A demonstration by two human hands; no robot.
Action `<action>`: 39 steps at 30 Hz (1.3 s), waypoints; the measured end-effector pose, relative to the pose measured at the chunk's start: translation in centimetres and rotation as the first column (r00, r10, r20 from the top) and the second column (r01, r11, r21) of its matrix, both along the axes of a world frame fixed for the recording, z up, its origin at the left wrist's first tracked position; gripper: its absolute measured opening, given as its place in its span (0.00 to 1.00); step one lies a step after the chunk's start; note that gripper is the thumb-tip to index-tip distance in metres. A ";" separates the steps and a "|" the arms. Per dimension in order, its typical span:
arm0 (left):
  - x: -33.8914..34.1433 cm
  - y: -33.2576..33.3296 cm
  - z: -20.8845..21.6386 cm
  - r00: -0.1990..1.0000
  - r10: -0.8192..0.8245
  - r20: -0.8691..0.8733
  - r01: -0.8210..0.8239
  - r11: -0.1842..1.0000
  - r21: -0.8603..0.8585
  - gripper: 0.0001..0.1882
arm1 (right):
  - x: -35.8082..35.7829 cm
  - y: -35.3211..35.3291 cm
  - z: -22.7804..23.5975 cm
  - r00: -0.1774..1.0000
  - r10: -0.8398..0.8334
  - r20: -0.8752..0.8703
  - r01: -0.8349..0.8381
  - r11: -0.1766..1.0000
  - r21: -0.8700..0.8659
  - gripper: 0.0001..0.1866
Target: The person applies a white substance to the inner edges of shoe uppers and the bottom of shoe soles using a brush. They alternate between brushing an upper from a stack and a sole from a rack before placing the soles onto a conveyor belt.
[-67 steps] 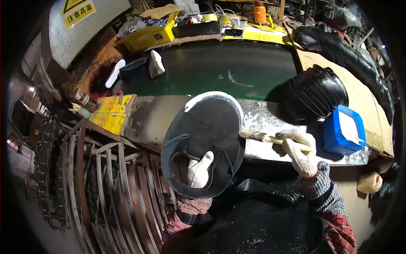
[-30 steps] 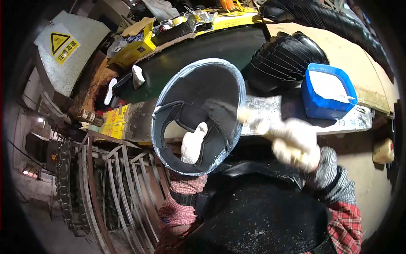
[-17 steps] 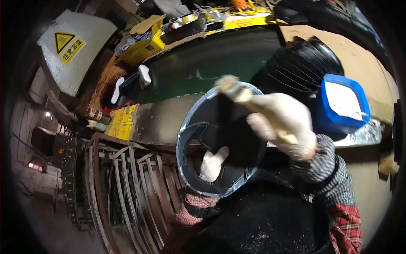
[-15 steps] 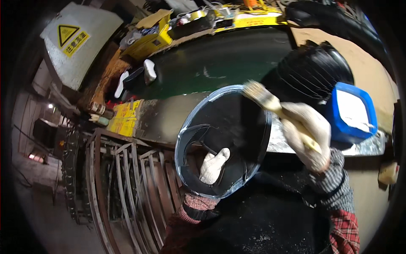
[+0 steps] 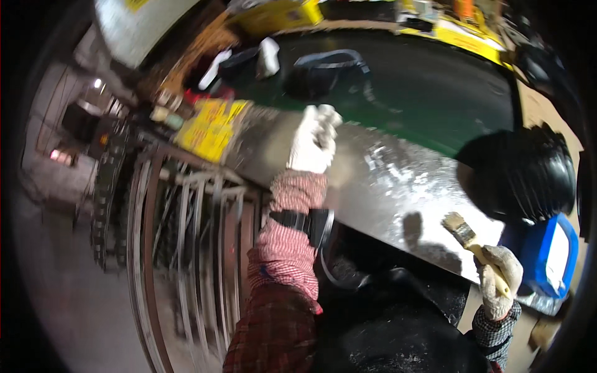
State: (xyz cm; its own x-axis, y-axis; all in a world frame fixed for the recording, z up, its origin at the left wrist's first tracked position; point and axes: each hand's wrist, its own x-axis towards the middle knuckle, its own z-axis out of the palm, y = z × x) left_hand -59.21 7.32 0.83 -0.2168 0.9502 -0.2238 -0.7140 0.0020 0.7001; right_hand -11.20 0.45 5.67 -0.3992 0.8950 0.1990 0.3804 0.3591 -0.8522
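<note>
My left hand (image 5: 314, 140), in a white knit glove, is stretched forward over the metal edge of the worktable. Its fingers are bent and somewhat apart, with nothing seen in them. Just beyond it, on the dark green surface, is a black rubber ring (image 5: 329, 73) with a pale, wet-looking rim. My right hand (image 5: 499, 280), also gloved, grips a paintbrush (image 5: 466, 236) by its light handle at the lower right. The bristles point up and left, above the shiny metal plate. Close to that hand stands a blue container (image 5: 547, 258) with white contents.
A stack of black rubber rings (image 5: 522, 174) sits at the right. Metal racks (image 5: 199, 211) stand at the left below the table. Yellow boxes (image 5: 277, 17) line the back, and a yellow sheet (image 5: 211, 127) covers the left corner. A white-soled object (image 5: 267, 59) lies at the far left.
The black ring has left my left arm and is now farther off over the green surface. My left hand has moved forward; the right has drawn down and right with the brush.
</note>
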 end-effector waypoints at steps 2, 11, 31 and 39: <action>3.4 -8.4 4.2 0.966 -0.220 -0.134 0.179 0.947 -0.267 0.21 | 0.0 0.1 -0.1 0.995 0.100 0.029 -0.103 0.980 0.168 0.19; 7.9 -64.8 -13.9 0.925 0.089 -0.368 -0.374 0.374 -0.849 0.19 | -9.4 -5.4 5.2 0.953 0.300 -0.050 -0.304 0.930 -0.206 0.19; 5.1 -69.0 -26.7 0.576 0.811 -0.102 -0.599 0.333 -0.728 0.25 | -16.5 -13.8 12.4 0.945 0.157 0.286 -0.228 0.945 0.233 0.08; 6.5 -63.6 -20.9 0.610 0.774 0.169 -0.492 0.537 -0.686 0.28 | -14.2 -12.4 11.1 0.962 0.193 0.191 -0.224 0.961 0.160 0.10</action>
State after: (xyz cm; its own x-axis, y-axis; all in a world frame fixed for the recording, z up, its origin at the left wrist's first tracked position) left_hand -52.70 -56.31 -20.03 -0.4602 0.2672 -0.8466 -0.8717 -0.3167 0.3739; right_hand -25.38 -11.90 16.74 -0.6154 0.7441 0.2600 0.4156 0.5865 -0.6952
